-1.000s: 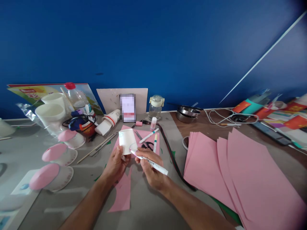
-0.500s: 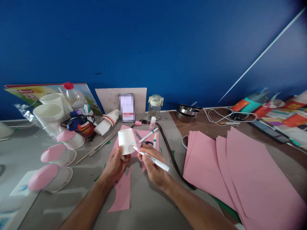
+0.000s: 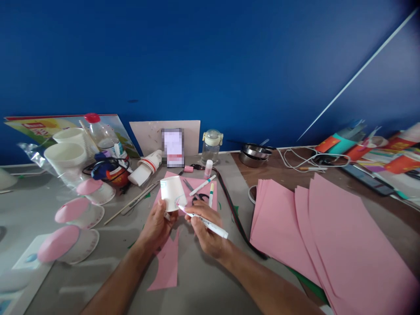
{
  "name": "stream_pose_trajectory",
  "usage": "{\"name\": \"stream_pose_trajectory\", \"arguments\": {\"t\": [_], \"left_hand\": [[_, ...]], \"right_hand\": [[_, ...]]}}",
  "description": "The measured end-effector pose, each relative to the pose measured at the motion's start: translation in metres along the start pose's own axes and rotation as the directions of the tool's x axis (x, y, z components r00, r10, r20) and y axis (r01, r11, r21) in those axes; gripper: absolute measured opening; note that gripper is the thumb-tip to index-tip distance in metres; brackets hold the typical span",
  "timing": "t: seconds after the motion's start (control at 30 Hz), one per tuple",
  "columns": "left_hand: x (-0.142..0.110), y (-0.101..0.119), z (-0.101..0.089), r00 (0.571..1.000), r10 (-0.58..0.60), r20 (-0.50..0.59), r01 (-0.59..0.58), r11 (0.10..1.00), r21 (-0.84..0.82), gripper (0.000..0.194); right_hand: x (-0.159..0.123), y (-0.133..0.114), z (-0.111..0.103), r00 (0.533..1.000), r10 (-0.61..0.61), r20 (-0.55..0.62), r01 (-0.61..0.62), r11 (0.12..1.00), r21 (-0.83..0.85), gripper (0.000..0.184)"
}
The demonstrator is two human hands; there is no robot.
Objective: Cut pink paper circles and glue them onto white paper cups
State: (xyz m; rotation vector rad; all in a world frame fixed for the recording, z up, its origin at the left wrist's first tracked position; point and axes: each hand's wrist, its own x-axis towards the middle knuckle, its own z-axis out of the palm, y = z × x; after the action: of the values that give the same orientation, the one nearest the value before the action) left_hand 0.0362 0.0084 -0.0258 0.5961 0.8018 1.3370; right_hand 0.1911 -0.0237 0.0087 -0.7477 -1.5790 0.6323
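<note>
A white paper cup (image 3: 172, 192) is gripped by my left hand (image 3: 159, 223) over the middle of the table. Faint blue and pinkish marks show on its side. My right hand (image 3: 206, 227) is closed around a white marker (image 3: 212, 226), whose pink tip meets the cup's lower right side. A small white piece, perhaps the marker's cap, shows by my left fingers. Behind the hands, scissors (image 3: 199, 199) and two more markers (image 3: 203, 185) lie on a pink paper sheet (image 3: 169, 176). A cut strip of pink paper (image 3: 168, 267) lies below my wrists.
Several cups with pink paper tops (image 3: 74, 211) lie at the left, near stacked paper cups (image 3: 65, 157). A phone (image 3: 173, 148) leans at the back beside a glass jar (image 3: 211, 146). Pink sheets (image 3: 278, 218) cover the right side; a dark strap (image 3: 232, 210) runs alongside.
The marker tip has moved slightly down and left along the cup's side, with my right hand following. My left hand still holds the cup in nearly the same place.
</note>
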Motion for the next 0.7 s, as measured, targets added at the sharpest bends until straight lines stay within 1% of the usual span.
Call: {"name": "stream_pose_trajectory", "arguments": {"t": [0.1, 0.3, 0.4, 0.53, 0.7], "left_hand": [[0.0008, -0.0008, -0.0014, 1.000, 0.000, -0.003, 0.000, 1.000, -0.003, 0.042], [-0.0009, 0.0028, 0.0037, 0.999, -0.021, -0.026, 0.021, 1.000, -0.006, 0.046], [-0.0013, 0.0034, 0.0051, 0.999, -0.024, -0.022, 0.024, 1.000, 0.003, 0.048], [-0.0005, 0.0017, 0.0027, 0.999, -0.028, 0.022, 0.028, 0.999, 0.019, 0.048], [-0.0001, 0.0025, 0.0014, 0.999, -0.035, 0.019, 0.035, 0.999, -0.012, 0.047]], "right_hand": [[0.0003, -0.0011, -0.0007, 1.000, -0.010, 0.003, 0.010, 1.000, 0.000, 0.022], [0.0001, 0.0043, -0.0037, 0.997, 0.046, -0.070, -0.046, 0.999, 0.002, 0.022], [0.0000, 0.0066, -0.0039, 0.997, 0.055, -0.060, -0.055, 0.998, 0.000, 0.022], [0.0003, 0.0073, -0.0037, 0.997, 0.056, -0.059, -0.056, 0.998, 0.000, 0.024], [0.0004, 0.0063, -0.0021, 0.998, 0.015, -0.053, -0.015, 1.000, -0.011, 0.023]]}}
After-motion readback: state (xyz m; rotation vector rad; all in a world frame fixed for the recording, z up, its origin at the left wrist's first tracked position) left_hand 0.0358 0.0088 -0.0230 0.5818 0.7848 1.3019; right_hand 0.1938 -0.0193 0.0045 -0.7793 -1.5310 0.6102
